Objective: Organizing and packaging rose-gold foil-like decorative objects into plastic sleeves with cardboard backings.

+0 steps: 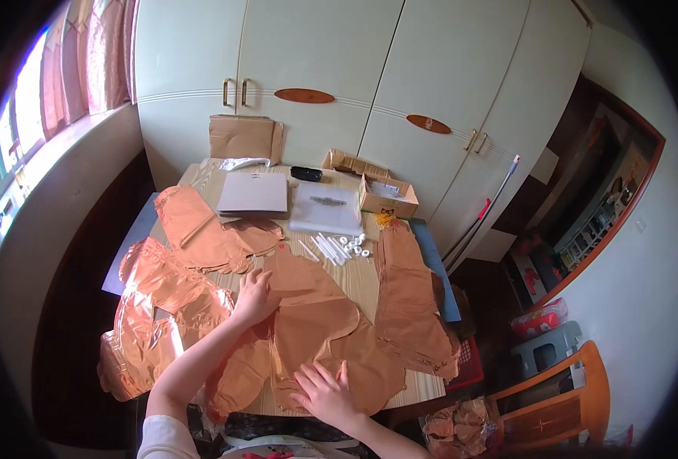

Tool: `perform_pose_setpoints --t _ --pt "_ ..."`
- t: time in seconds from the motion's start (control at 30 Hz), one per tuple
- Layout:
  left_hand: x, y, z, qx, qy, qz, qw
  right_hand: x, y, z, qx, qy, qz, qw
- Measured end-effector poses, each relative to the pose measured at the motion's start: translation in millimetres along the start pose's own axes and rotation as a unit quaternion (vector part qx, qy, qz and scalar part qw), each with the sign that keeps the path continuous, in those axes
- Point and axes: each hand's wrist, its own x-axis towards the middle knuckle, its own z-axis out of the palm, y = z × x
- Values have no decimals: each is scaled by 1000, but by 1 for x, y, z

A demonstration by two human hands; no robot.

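Observation:
A large flat foil balloon [316,314], copper-pink and uninflated, lies spread on the table in front of me. My left hand [256,298] is at its left edge, fingers curled in and closed on the foil. On the near part of the same balloon my right hand [326,390] rests flat, fingers spread. Left of my left forearm is a shiny crumpled foil balloon [167,294]. Folded foil sheets [190,226] lie beyond it, and a stack of folded foil balloons [406,298] sits at the table's right side.
White plastic sticks [330,249] and small white caps [358,245] lie past the balloon. Behind them are a pale flat box [252,193], a clear plastic bag [326,208], a black object [306,174] and an open carton [388,196]. A wooden chair [557,398] stands at right.

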Motion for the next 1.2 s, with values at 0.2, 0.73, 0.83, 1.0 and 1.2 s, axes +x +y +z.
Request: perform_pose_setpoints --t 0.2,0.73,0.83,1.0,1.2 --pt "-25 17 9 140 -155 122 970 -8 -6 -7 32 -25 3 999" --pt "-34 16 3 219 -213 155 939 -14 80 -12 87 16 99 991" --pt "-37 12 -1 228 -224 148 936 -15 82 -6 82 26 89 992" --pt "-27 18 -4 211 -237 134 939 -17 83 -6 83 26 85 993" --pt "-27 16 -2 221 -236 142 936 -18 82 -9 76 20 80 994"
